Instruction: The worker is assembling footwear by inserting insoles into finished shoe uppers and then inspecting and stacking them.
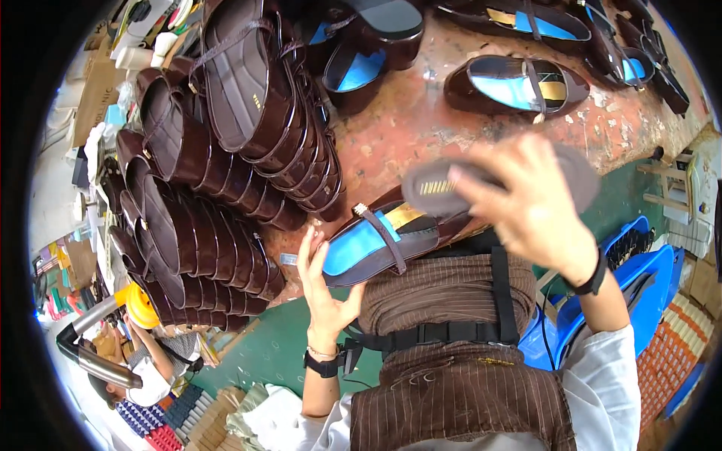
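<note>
My right hand (535, 199), smeared by motion, grips a dark brown insole (429, 192) with gold marking near one end. It is above a dark brown patent strap shoe (361, 248) in front of me. Blue and yellowish lining shows inside this shoe, and its strap lies across the opening. At the rounded blue-lined end, my left hand (325, 293) has its thumb and fingers on either side, holding the shoe. Its other end is partly hidden under the insole and my right hand.
Nested stacks of brown shoes (203, 218) stand at the left of the worn reddish table (376, 146). A blue-lined shoe (519, 84) and several others lie along the far side. Blue bins (628, 301) are at the right. Another person (154, 368) is at the lower left.
</note>
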Demonstrator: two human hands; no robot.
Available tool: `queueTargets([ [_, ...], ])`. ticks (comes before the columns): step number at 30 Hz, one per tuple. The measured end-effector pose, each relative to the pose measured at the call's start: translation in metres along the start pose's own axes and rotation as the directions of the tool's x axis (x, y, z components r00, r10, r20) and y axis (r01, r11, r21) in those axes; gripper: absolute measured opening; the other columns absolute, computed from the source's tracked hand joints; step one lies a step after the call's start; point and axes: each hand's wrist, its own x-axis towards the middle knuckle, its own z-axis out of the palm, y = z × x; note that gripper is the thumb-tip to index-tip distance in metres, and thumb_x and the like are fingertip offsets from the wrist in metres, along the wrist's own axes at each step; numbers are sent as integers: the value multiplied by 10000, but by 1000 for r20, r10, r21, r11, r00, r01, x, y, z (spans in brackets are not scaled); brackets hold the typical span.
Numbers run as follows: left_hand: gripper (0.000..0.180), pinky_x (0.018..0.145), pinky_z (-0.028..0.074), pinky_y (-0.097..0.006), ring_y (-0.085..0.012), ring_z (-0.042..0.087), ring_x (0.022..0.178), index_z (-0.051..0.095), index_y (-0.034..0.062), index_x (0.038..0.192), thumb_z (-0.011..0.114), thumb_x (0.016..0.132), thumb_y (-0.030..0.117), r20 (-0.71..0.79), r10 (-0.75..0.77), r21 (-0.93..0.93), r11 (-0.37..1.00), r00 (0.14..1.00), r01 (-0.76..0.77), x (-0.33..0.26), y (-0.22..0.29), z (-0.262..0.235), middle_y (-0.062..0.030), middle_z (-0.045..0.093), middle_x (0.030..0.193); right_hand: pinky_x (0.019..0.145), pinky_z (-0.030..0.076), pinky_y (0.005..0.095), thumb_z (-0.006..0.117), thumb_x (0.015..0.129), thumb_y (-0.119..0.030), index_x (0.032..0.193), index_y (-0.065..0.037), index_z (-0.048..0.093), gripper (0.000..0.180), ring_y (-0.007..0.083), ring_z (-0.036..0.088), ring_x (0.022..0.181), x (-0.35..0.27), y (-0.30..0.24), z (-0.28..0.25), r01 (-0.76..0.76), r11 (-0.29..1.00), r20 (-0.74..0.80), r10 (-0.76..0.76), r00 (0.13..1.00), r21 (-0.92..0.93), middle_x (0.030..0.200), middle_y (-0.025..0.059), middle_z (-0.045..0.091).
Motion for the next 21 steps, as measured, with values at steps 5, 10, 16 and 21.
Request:
queueTargets([
  [5, 1377, 1108, 383, -540, -429, 463, 1313, -43, 114, 1577, 938, 647, 377, -104, -5, -197, 980, 995, -16, -8, -16, 18, -292, 351, 1484, 959, 437, 399, 673, 691, -131, 952, -68, 756, 281, 242, 580, 1068, 6, -36, 66, 82, 935, 21, -95, 995, 345, 1142, 87, 649],
  [10, 1437, 1096, 400, -535, -429, 471, 1298, -123, 115, 1570, 934, 647, 424, -136, 7, -231, 972, 991, -39, -8, -20, 21, -310, 352, 1470, 917, 454, 361, 651, 702, -155, 827, -27, 738, 200, 231, 588, 987, 31, -68, 105, 112, 872, 14, -136, 991, 476, 964, 68, 634],
  [16, 1462, 1098, 403, -517, -427, 471, 1296, -136, 114, 1567, 941, 632, 435, -119, 32, -258, 964, 992, -62, -12, -25, 18, -305, 345, 1471, 1024, 460, 412, 649, 757, -123, 991, 3, 743, 283, 283, 604, 1101, 38, -78, 113, 56, 880, 197, -167, 966, 472, 1085, 104, 636],
  [21, 1388, 1095, 402, -506, -426, 464, 1307, -25, 85, 1565, 927, 635, 478, -94, 3, -382, 924, 996, -39, -12, -27, 20, -292, 367, 1465, 1046, 454, 378, 612, 786, -142, 1045, 28, 697, 320, 266, 574, 1182, 39, -79, 127, 274, 858, 80, -339, 937, 434, 1138, 138, 644],
])
